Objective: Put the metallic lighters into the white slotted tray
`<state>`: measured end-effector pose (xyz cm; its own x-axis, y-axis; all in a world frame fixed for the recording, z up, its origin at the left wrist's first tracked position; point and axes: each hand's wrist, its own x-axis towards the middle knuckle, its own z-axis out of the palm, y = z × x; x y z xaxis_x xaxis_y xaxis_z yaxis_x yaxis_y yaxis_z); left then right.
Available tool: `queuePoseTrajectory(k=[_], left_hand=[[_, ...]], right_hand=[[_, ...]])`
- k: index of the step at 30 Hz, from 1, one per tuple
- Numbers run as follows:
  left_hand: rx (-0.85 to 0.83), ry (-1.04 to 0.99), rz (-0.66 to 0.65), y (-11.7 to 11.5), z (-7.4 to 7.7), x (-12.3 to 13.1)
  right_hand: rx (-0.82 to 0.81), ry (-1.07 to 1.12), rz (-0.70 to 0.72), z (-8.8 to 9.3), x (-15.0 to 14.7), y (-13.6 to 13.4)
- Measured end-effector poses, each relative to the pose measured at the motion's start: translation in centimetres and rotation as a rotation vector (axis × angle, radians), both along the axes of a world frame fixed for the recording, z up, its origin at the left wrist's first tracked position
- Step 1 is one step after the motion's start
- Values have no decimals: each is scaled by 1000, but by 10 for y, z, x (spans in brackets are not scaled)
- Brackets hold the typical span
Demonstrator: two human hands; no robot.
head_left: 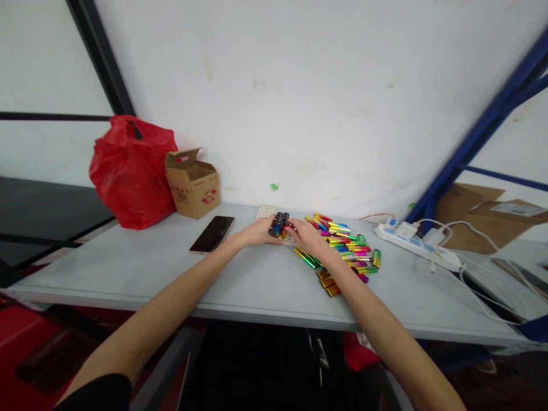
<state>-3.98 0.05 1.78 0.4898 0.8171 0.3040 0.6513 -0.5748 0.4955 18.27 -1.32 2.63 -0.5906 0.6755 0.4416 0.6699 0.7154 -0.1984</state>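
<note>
At the middle of the table, my left hand (259, 231) is closed around the left side of a small group of upright lighters (279, 222) with black tops and shiny coloured bodies. My right hand (309, 235) meets the group from the right, its fingers pinched on what looks like a red lighter. Under the hands shows a pale holder (287, 242), mostly covered. Behind them lies a white tray (266, 211) with rows of small cells. A loose pile of metallic lighters (349, 242) in many colours spreads to the right, partly behind my right forearm.
A dark-screened phone (213, 234) lies on the grey table (257, 279) at left. Behind it stand an open cardboard box (196, 191) and a red plastic bag (132, 171). On the right are a white power strip (417, 245) with plugged cables and brown cardboard (479, 214).
</note>
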Motion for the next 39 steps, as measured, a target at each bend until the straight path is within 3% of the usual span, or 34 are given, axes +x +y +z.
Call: queuePoseTrajectory(k=[9,17,22,30,39], left_hand=[[-9,21,26,-1,1,1],[-27,18,15,-2,2,1],[-30,7,22,-4,3,1],[-27,11,20,-2,2,1],[14,-4,1,1,-2,-1]], right_hand=[[-51,-224,-155,8,1,-9],[-87,-209,-98,19,10,-8],[-163,-280,-58,28,24,-22],[-291,-337,24,25,24,-28],[-206,-181,190,24,23,-25]])
